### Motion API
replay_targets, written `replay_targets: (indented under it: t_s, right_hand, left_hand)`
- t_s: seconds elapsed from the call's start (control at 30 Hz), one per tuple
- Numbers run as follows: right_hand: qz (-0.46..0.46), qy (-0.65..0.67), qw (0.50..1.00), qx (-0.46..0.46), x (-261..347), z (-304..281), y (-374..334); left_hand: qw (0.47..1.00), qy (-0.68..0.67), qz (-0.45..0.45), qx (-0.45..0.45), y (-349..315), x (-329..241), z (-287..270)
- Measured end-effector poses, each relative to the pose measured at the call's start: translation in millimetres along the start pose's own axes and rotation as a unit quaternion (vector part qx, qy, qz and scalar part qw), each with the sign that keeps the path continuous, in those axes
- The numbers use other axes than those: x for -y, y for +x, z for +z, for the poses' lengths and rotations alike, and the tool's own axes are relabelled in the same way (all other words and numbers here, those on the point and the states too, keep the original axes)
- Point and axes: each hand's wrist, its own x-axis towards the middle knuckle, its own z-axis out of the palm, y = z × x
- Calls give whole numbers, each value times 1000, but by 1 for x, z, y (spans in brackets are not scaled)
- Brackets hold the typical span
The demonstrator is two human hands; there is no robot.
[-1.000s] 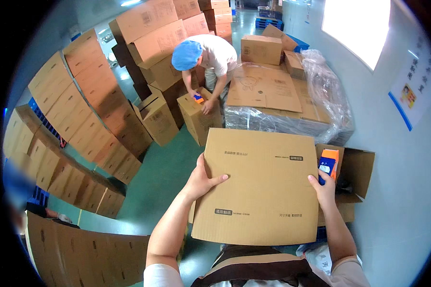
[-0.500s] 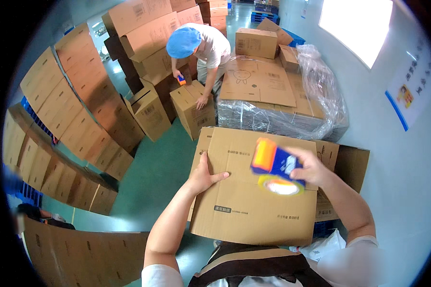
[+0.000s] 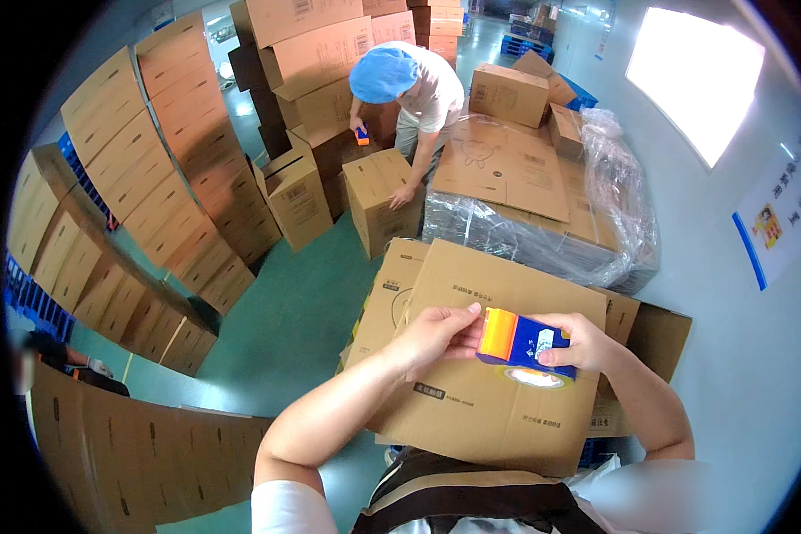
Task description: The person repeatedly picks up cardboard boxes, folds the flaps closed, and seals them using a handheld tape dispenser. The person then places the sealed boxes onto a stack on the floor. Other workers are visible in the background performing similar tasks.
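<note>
Gripping the tape gun (image 3: 518,351) by its blue body, the right hand (image 3: 580,343) has thumb and fingers wrapped closed around it, above the cardboard box (image 3: 498,418). The left hand (image 3: 443,338) sits at the orange end, its fingers bent and thumb stretched out; whether it pinches any tape cannot be told. Between the two hands, the tape gun shows hard, shiny sides and a round roll below. The box has a flat, matte brown top with a straight crease and small dark print. Its near edge comes close to the dark apron (image 3: 472,488), and its right edge lies beside an open carton (image 3: 663,343). Smooth green floor (image 3: 285,294) runs between its left side and the stacked cartons (image 3: 196,169), while crinkled clear plastic (image 3: 610,187) covers the pile beyond the far edge.
</note>
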Motion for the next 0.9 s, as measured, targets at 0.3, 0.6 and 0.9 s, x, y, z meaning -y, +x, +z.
replay_targets:
  t_s: [0.3,0.6,0.9]
  right_hand:
    - [4,-31,999,12,3,1,2]
    - [35,-134,990,-13,32,8,0]
    - [116,-217,969,-7,38,14,19]
  left_hand:
    - [997,-14,-71,-11,2,-1,-9]
    - [970,141,-28,-198,-9,-45,-91]
    - [959,176,-70,-209,-11,-45,-132]
